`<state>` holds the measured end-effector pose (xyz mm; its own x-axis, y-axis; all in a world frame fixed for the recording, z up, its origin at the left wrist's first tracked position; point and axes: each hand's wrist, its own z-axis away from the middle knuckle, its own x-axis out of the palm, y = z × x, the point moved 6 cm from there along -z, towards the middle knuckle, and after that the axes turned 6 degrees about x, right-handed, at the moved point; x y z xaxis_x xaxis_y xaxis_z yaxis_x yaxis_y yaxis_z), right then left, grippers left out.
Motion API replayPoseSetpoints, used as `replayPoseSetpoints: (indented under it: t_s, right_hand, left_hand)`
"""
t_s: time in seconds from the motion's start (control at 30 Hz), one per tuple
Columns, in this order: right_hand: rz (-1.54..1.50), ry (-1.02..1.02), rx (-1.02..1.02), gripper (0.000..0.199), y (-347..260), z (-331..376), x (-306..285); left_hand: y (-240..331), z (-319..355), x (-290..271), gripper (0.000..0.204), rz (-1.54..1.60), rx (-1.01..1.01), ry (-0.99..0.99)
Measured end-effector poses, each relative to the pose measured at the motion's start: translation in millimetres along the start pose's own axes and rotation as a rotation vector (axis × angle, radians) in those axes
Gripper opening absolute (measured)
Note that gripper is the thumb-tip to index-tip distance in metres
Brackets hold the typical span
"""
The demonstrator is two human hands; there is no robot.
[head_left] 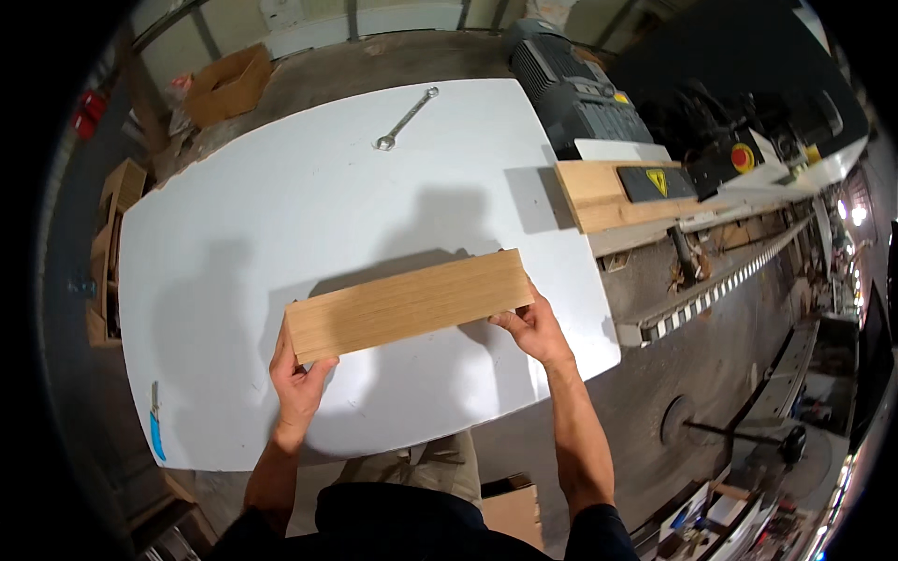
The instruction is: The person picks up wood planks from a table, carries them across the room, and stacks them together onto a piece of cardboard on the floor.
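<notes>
I have the left hand partly closed on the left end of a pale wooden board, thumb at its near edge, and the right hand gripping the other end in much the same way. The board spans the gap between the two sets of fingers, over a white tabletop; most fingers seem tucked beneath it, though I can't see them clearly. Well beyond the fingertips lies a steel wrench; left of the left fingers, a blue-handled knife.
</notes>
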<state>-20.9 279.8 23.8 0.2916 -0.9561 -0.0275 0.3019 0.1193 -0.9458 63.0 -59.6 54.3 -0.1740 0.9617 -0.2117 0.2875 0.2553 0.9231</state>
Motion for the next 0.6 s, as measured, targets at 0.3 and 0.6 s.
replayPoseSetpoints:
  t_s: [0.3,0.6]
  right_hand:
    - [-0.145,0.128,-0.104,0.071,6.9,49.8,23.2]
    - [-0.222,0.62,-0.133,0.083,85.5,286.6,81.4]
  left_hand:
    - [-25.9,20.2,-14.5,0.052,0.112,-0.126,-0.068]
    - [44.3,90.1,-6.6,0.049,0.157,-0.111,-0.501]
